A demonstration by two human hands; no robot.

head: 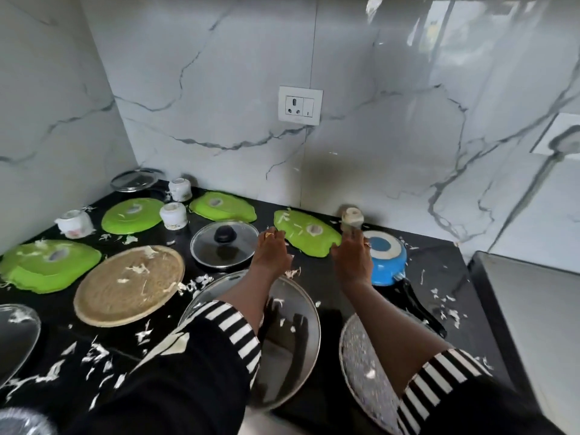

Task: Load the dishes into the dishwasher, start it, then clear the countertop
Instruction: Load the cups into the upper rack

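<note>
Both hands reached over the black desk toward its back edge. Left hand, ring on one finger, lay palm down with fingers loosely spread, its fingertips at the near-left rim of a green plate. Right hand sat at that plate's right end, fingers extended toward a small white cup against the wall; whether it gripped plate or cup could not be told, the view being blurred there. Neither hand clearly held anything.

Just right of the right hand: a blue saucepan, upside down, black handle pointing to the near right edge. Left of the left hand: a glass lid with black knob.

Three more green plates: one at the back edge, one left of it, one by the left edge. A round woven mat lay beside the last. Three white cups stood upside down near the back left corner, by another glass lid.

A steel plate lay under the left forearm, a textured one under the right. White scraps littered the desk.
</note>
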